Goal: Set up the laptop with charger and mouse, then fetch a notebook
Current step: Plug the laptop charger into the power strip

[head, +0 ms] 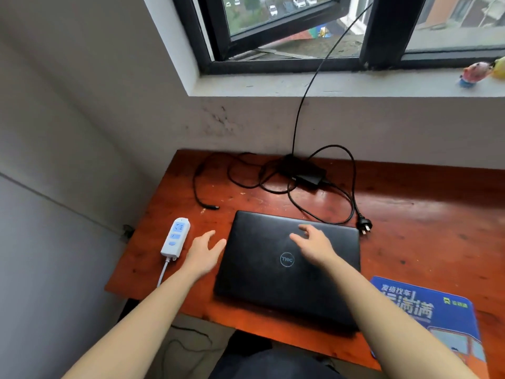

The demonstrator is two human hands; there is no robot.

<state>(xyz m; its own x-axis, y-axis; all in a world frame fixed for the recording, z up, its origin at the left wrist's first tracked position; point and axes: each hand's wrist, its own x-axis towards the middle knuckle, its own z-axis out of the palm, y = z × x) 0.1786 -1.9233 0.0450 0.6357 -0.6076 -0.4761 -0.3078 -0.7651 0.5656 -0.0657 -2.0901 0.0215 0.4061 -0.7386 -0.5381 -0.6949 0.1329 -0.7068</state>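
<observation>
Hovering open: left hand [203,251], right hand [314,243] over laptop [273,283].

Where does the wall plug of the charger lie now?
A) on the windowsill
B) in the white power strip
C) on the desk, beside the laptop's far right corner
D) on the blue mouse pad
C: the wall plug lies loose on the desk by the closed laptop, apart from the power strip.
</observation>
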